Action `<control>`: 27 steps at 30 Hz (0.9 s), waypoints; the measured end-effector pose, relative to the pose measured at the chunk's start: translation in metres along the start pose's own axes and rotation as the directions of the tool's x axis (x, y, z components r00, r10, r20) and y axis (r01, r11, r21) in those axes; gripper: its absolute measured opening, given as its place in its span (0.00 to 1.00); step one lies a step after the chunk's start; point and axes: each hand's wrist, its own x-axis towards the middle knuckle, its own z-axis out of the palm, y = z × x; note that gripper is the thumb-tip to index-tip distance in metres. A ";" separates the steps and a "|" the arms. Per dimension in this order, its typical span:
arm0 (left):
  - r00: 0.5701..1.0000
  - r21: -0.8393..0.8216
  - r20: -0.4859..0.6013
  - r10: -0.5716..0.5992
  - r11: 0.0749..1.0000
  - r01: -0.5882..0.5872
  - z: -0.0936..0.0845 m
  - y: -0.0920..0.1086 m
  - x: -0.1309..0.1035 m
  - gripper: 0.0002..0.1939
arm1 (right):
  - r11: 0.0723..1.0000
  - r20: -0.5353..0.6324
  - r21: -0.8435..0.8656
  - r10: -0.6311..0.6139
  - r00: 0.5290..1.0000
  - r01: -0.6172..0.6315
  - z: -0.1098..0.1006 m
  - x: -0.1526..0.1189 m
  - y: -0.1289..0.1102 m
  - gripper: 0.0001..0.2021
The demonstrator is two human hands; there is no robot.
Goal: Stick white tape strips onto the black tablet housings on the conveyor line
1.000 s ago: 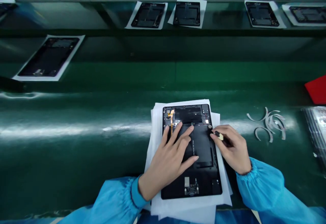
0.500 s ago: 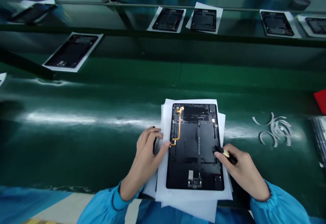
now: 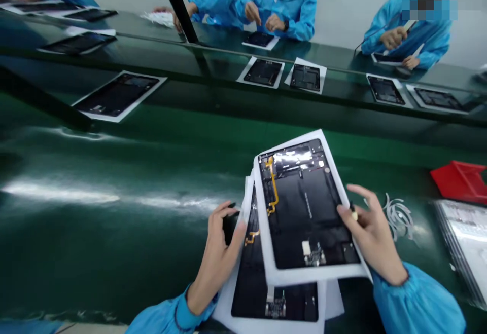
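A tablet housing (image 3: 292,212) with an orange flex cable (image 3: 274,187) and a small circuit board lies on a white sheet (image 3: 297,275), raised and tilted. My right hand (image 3: 373,232) grips its right edge, thumb on top; a small dark-and-cream tool (image 3: 353,212) shows between the fingers, its kind unclear. Beneath is a second tablet housing (image 3: 249,283) on white paper, partly covered by the raised one. At the left edge of this stack my left hand (image 3: 220,253) has thumb and fingers apart, the thumb against the paper.
Curled white strips (image 3: 397,217) lie to the right, near a red bin (image 3: 458,182) and a stack of clear-looking trays (image 3: 466,243). Another tablet housing (image 3: 117,93) lies at the left by a dark post. Several more rest on the raised shelf (image 3: 213,70), with co-workers behind.
My right hand has lifted the upper tablet and its sheet and tilted it, uncovering the tablet underneath. The view has tipped upward, showing more of the co-workers.
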 end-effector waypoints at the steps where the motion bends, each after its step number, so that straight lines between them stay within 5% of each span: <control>1: 1.000 -0.010 -0.021 -0.001 1.000 0.000 0.001 -0.002 0.000 0.12 | 0.999 0.005 0.033 -0.010 1.000 0.010 -0.003 0.024 0.001 0.23; 5: 1.000 -0.015 -0.025 -0.012 1.000 0.012 0.004 -0.006 -0.001 0.14 | 0.995 -0.042 0.093 -0.031 0.999 0.035 0.005 0.136 0.014 0.26; 9: 1.000 0.012 -0.013 -0.009 1.000 0.009 0.006 -0.011 -0.003 0.14 | 0.997 -0.139 0.053 -0.042 0.989 0.050 0.041 0.234 0.030 0.18; 14: 1.000 0.062 0.007 0.008 0.998 -0.009 0.008 -0.018 -0.004 0.13 | 0.995 -0.204 -0.073 -0.086 0.975 0.073 0.067 0.285 0.031 0.07; 19: 0.998 0.107 0.057 0.007 0.994 -0.013 0.002 -0.014 -0.004 0.12 | 0.960 -0.250 -0.246 -0.196 0.948 0.133 0.046 0.250 0.005 0.07; 21: 0.992 0.124 0.123 0.042 0.991 -0.058 -0.001 -0.007 0.001 0.11 | 0.948 -0.229 -0.278 -0.222 0.948 0.155 0.033 0.211 -0.016 0.09; 23: 0.968 0.150 0.222 0.117 0.977 -0.153 -0.002 0.005 0.010 0.12 | 0.947 -0.090 -0.235 -0.246 0.965 0.219 0.022 0.160 -0.037 0.16; 27: 0.849 0.162 0.445 0.286 0.906 -0.391 0.010 0.039 0.038 0.19 | 0.951 -0.033 -0.229 -0.223 0.974 0.210 0.012 0.054 -0.049 0.21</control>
